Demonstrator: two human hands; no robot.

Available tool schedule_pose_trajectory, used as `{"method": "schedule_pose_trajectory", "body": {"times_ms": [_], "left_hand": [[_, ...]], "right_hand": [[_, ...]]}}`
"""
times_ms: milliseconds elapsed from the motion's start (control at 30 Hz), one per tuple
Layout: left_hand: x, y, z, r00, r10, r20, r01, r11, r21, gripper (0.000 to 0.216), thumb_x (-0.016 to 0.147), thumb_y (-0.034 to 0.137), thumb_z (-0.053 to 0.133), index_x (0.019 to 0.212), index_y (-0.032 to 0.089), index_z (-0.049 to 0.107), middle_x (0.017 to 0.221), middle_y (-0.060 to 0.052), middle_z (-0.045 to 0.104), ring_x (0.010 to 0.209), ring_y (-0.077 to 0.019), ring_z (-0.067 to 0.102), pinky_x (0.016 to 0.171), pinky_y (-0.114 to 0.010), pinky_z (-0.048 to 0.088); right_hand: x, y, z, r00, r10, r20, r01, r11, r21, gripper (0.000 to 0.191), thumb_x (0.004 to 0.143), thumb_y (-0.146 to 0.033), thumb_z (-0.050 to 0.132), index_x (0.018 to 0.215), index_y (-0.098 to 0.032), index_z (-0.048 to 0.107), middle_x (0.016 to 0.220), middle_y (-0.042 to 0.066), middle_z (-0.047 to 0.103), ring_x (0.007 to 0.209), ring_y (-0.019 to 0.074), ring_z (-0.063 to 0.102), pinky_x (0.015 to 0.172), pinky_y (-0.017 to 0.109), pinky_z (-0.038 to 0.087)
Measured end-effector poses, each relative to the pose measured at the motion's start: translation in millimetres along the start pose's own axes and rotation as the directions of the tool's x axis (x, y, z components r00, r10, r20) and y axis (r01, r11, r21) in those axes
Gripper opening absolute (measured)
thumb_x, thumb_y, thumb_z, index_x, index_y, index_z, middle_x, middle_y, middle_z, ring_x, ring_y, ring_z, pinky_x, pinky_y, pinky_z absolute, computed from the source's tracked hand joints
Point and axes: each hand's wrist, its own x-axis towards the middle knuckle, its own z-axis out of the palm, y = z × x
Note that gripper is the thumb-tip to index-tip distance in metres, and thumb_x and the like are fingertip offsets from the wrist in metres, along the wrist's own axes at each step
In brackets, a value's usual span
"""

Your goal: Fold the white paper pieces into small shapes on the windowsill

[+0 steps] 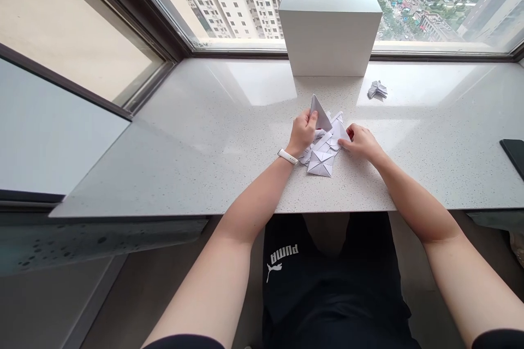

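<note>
A pile of folded white paper pieces lies on the speckled stone sill in front of me. My left hand, with a white band on the wrist, is closed on one folded paper piece and holds it tilted up above the pile. My right hand rests at the pile's right edge, its fingers curled and pinching another folded sheet there.
A white box stands upright against the window behind the pile. One small folded paper figure lies apart, to the box's right. A dark phone lies at the far right edge. Window frames run along the left.
</note>
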Motion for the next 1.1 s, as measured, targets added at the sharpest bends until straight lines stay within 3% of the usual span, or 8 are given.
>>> {"method": "schedule_pose_trajectory", "body": {"times_ms": [133,300,467,600,767,933,1100], "left_hand": [[-0.8,2.7,-0.9,1.000,0.000,-0.004,0.000,1.000,0.002,0.062,0.116,0.080,0.071,0.086,0.026,0.063,0.075,-0.003,0.065,0.070,-0.0198,0.060,0.062,-0.033,0.044],[-2.7,9.7,0.9,1.000,0.005,0.011,-0.005,0.999,-0.037,0.062,0.117,0.080,0.069,0.087,0.027,0.063,0.071,-0.002,0.062,0.070,-0.0209,0.063,0.061,-0.033,0.047],[-8.8,16.4,10.8,0.999,-0.008,0.046,0.011,0.998,-0.066,0.058,0.119,0.077,0.069,0.092,0.025,0.067,0.075,-0.003,0.067,0.073,-0.0212,0.067,0.062,-0.033,0.049],[-15.3,19.2,20.9,0.994,-0.027,0.104,0.038,0.993,-0.112,0.055,0.120,0.073,0.068,0.096,0.024,0.071,0.085,-0.006,0.076,0.073,-0.0204,0.068,0.063,-0.032,0.050],[-22.0,25.0,28.6,0.986,-0.033,0.163,0.065,0.979,-0.192,0.057,0.122,0.075,0.062,0.099,0.024,0.071,0.088,-0.008,0.076,0.073,-0.0209,0.069,0.063,-0.034,0.052],[-25.0,27.9,27.2,0.988,0.023,0.150,0.000,0.989,-0.148,0.068,0.121,0.085,0.055,0.090,0.025,0.063,0.083,-0.007,0.070,0.074,-0.0215,0.064,0.065,-0.036,0.051],[-24.5,23.1,25.3,0.983,0.047,0.176,-0.035,0.997,-0.075,0.071,0.115,0.092,0.061,0.088,0.026,0.060,0.079,-0.004,0.064,0.069,-0.0201,0.057,0.062,-0.036,0.043]], "right_hand": [[2.6,-1.6,-15.3,0.998,-0.013,0.067,-0.003,0.972,0.235,0.015,0.105,-0.037,0.076,0.099,-0.027,0.067,0.094,0.004,0.078,0.084,0.0245,0.068,0.077,0.037,0.054],[5.7,1.1,-24.1,0.992,-0.064,-0.105,0.103,0.898,0.428,0.029,0.113,-0.052,0.070,0.099,-0.028,0.062,0.090,0.001,0.073,0.081,0.0215,0.067,0.074,0.036,0.054],[6.7,-2.0,-10.5,0.970,-0.147,-0.192,0.230,0.807,0.544,0.052,0.105,-0.078,0.081,0.104,-0.028,0.068,0.093,0.001,0.073,0.079,0.0192,0.067,0.070,0.035,0.057],[2.4,-10.9,4.3,0.954,-0.139,-0.267,0.256,0.839,0.480,0.059,0.101,-0.084,0.086,0.103,-0.027,0.072,0.094,0.002,0.076,0.075,0.0183,0.063,0.064,0.034,0.053],[-3.7,-19.3,10.2,0.930,-0.124,-0.347,0.251,0.903,0.348,0.057,0.105,-0.076,0.083,0.084,-0.029,0.059,0.076,-0.001,0.062,0.069,0.0181,0.054,0.062,0.034,0.046],[-4.9,-22.6,9.3,0.925,-0.119,-0.360,0.244,0.913,0.326,0.058,0.104,-0.075,0.081,0.080,-0.030,0.054,0.072,-0.001,0.059,0.069,0.0188,0.053,0.065,0.035,0.046],[-5.8,-24.0,10.5,0.942,-0.134,-0.308,0.233,0.922,0.310,0.060,0.105,-0.075,0.081,0.077,-0.029,0.054,0.069,-0.002,0.056,0.067,0.0186,0.052,0.065,0.036,0.045]]}}
